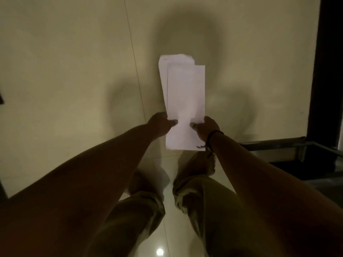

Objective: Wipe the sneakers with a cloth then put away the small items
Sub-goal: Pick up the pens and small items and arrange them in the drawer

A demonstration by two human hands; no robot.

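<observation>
**Two thumbs on a loose stack of white sheets, no sneakers in view**

The left hand [161, 123] pinches the lower left edge of the white papers [183, 101], thumb on top and fingers hidden beneath; the right hand [206, 127], a dark band at its wrist, pinches the opposite edge the same way; both grips are narrow, closed on the sheets and nothing else. The papers are held out in front of the body above the pale tiled floor [65, 80]; whether they are paper, envelopes or a folded cloth I cannot tell, though the layers sit offset, the back one poking out top and left.

That offset is the main risk, in my judgement; only the near end is held, so the far end hangs free, and a back layer could slide out and drop if either thumb eases. A one-handed carry would likely fan the stack.

Below, bare feet and rolled trousers [144, 206] stand on glossy tile; a fallen sheet there could be stepped on or slipped upon. A dark glass-edged ledge [289, 145] sits close on the right; a swing that way might catch a corner. The light is dim; neither sneakers nor a storage place shows, so the destination is unknown.
</observation>
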